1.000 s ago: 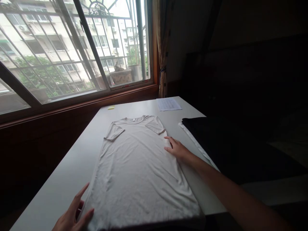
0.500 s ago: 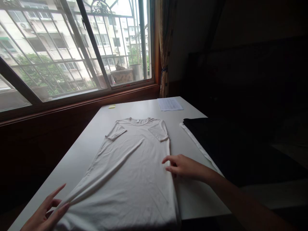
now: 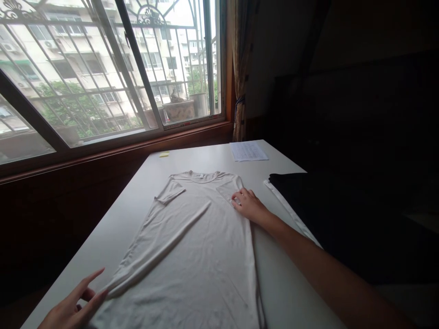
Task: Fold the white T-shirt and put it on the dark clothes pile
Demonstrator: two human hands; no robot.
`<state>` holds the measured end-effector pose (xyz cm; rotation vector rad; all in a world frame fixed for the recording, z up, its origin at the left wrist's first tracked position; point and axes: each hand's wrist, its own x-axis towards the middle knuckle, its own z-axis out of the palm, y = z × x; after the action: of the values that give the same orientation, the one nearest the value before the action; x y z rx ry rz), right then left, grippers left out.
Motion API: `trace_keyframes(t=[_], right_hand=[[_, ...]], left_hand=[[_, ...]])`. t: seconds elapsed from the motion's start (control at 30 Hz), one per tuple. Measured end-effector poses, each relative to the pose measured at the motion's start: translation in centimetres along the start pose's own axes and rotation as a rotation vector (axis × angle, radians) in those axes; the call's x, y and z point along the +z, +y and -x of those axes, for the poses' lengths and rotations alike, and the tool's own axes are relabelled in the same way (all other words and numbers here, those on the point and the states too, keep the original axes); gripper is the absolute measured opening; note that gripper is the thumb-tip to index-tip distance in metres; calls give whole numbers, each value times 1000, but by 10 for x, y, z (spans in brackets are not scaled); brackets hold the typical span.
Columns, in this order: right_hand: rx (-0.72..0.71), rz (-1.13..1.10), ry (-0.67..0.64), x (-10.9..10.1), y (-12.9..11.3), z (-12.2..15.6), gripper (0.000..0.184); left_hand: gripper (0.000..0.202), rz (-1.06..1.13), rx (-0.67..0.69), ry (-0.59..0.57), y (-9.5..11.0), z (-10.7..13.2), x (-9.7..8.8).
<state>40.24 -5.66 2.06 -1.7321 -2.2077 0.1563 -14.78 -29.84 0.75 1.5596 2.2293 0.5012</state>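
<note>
A white short-sleeved T-shirt [image 3: 206, 246] lies spread over the white table, neckline at the far end, both sleeves folded inward onto its front. A long raised crease runs diagonally from its chest towards the lower left. At the shirt's lower left edge is my left hand [image 3: 73, 304], fingers apart and index stretched out, the thumb touching the cloth. My right hand [image 3: 250, 205] is at the right sleeve, its fingers curled together on the sleeve fabric. The fingertips partly cover that sleeve. The shirt's bottom hem is out of view.
The white table [image 3: 137, 196] reaches towards a barred window [image 3: 103, 73] and a tied curtain [image 3: 240, 91]. Printed paper [image 3: 249, 151] and a yellow sticky note [image 3: 164, 154] lie at its far end. Dark cloth [image 3: 343, 219] with a white edge lies on the right.
My right hand has moved from the shirt's right side up to the right sleeve, and its fingers have closed in. My left hand stays at the lower left edge. The view has shifted slightly.
</note>
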Motion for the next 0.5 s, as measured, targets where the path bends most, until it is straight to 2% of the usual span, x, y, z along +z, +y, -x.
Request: trace_keyframes(t=[0.13,0.23,0.37,0.43,0.5], right_hand=[[7,46,-12,3,6,-1,30],[29,54,-23,3,9,-6,29],[60,57,-43,3,9,-23,31],[79,56,-74,4,10,-35,31],[89,57,-104,5,12,-48,33]], left_hand=[[90,-4,-29,-184,16,-21,-11],[85,-30,23,-204,33,-30,-11],[85,-111,71,-287,53,-51,-13],[80,-149,144,-242,62,-71,-15],[71,-153,277,-137,72,-99,-14]])
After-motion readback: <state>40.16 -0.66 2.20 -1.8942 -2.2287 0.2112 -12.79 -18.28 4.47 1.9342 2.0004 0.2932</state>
